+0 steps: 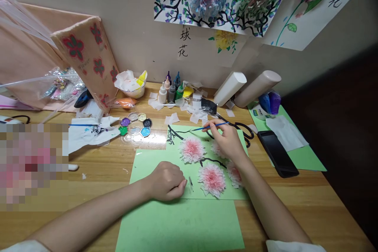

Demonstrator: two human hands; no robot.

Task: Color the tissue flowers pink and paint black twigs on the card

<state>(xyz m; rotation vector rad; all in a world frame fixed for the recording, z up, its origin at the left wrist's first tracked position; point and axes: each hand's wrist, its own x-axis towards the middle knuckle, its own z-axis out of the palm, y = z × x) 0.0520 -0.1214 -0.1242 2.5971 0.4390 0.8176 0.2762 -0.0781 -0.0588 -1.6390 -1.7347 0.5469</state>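
Note:
My right hand [223, 136] pinches a slim blue paintbrush [217, 125], its tip at a thin dark branch line on the green paper [183, 193]. Curled into a fist, my left hand [167, 181] rests on the same paper, left of the flowers; I see nothing in it. Pink and white paper flowers, among them an upper one [192, 150] and a lower one [212, 180], sit on the sheet. My right hand and forearm partly cover others. Black painted branches [175, 132] spread at the upper left corner. Another green sheet [180, 224] lies underneath.
A paint palette [136, 126] stands left of the paper, beside a stained tissue [93, 136] with another brush. Behind are paint bottles [171, 93], paper scraps and two leaning bottles [230, 88]. Black scissors [245, 132] and a phone [277, 153] lie right. A patch at left is blurred out.

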